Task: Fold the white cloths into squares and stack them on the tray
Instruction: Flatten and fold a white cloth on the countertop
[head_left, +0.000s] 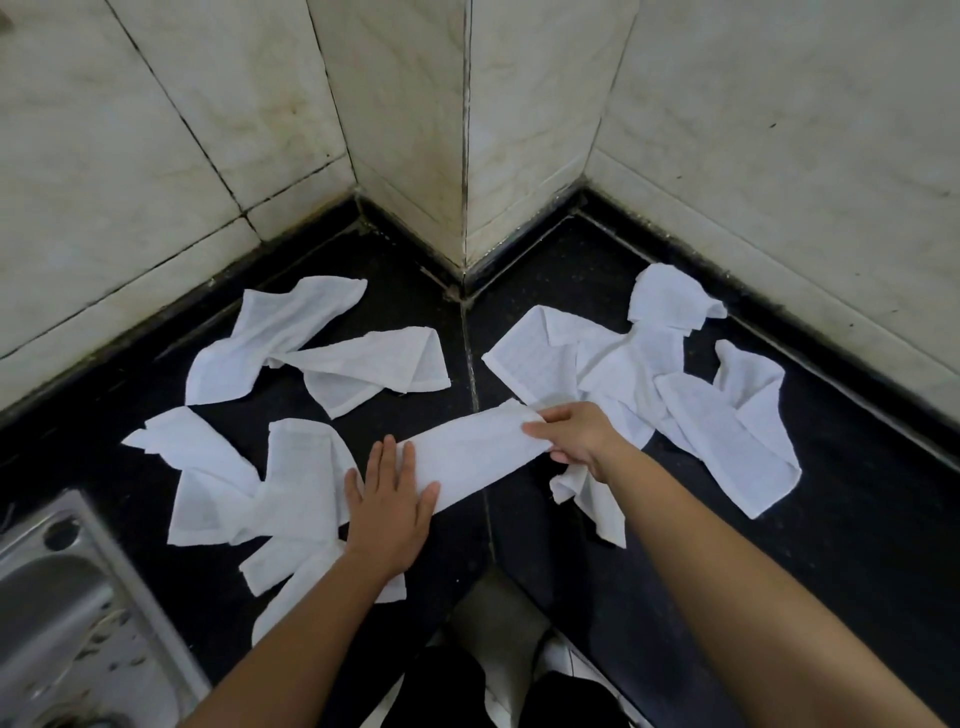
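Observation:
A white cloth folded into a long strip (475, 452) lies across the middle of the black counter (857, 493). My left hand (390, 506) presses flat on the strip's near left end, fingers straight. My right hand (574, 434) pinches the strip's far right end between thumb and fingers. Several crumpled white cloths lie around: two at the back left (291, 338), a heap under my left forearm (280, 499), and a heap on the right (675, 384). No tray is in view.
Tiled walls (467, 130) meet in a jutting corner behind the cloths. A steel sink (57, 608) sits at the lower left. The counter's front edge notches inward at the bottom centre, where the floor and a shoe (561, 660) show.

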